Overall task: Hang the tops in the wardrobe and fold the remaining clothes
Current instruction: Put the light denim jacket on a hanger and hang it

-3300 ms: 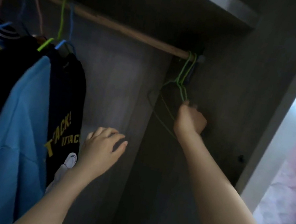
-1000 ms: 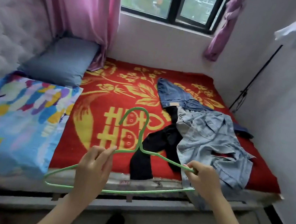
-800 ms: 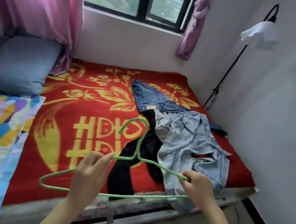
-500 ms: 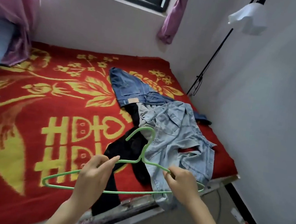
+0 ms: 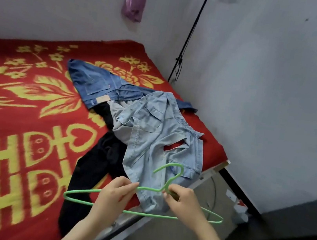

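Left hand (image 5: 113, 193) pinches a shoulder of the green hanger (image 5: 149, 214), right hand (image 5: 182, 201) grips its neck; the crumpled denim shirt (image 5: 151, 135) just beyond them could slip off the thin wire.

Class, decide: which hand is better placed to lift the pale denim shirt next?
Probably left. The right hand grips the green hanger at its neck, so it can carry it alone; the left hand only pinches one arm, beside the pale denim shirt.
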`<action>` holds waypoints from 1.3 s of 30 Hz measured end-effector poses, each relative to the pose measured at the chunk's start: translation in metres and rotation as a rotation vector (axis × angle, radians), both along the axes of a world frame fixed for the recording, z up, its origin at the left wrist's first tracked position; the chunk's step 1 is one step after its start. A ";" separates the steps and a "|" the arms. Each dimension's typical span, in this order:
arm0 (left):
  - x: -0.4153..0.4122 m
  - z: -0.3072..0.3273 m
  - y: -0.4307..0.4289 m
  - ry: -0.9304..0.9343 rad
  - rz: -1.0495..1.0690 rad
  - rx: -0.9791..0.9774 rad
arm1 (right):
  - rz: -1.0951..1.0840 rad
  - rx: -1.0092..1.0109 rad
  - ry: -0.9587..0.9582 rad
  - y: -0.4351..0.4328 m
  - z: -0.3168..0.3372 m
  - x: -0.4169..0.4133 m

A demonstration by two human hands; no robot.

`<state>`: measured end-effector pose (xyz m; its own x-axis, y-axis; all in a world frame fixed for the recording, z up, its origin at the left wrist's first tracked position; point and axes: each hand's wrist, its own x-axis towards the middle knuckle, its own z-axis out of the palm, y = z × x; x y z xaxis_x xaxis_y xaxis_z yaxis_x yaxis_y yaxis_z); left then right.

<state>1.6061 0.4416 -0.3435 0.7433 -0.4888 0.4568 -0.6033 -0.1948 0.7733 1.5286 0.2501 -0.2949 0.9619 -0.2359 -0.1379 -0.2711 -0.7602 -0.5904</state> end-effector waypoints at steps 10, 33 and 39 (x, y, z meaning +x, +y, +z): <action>0.012 0.002 -0.131 0.008 0.023 0.044 | 0.035 0.185 0.001 -0.131 -0.010 0.012; 0.145 -0.029 -0.316 0.112 0.354 0.318 | -0.272 0.272 0.102 -0.377 -0.073 0.120; 0.193 -0.044 -0.338 0.230 0.370 0.373 | -0.478 0.317 0.130 -0.437 -0.098 0.175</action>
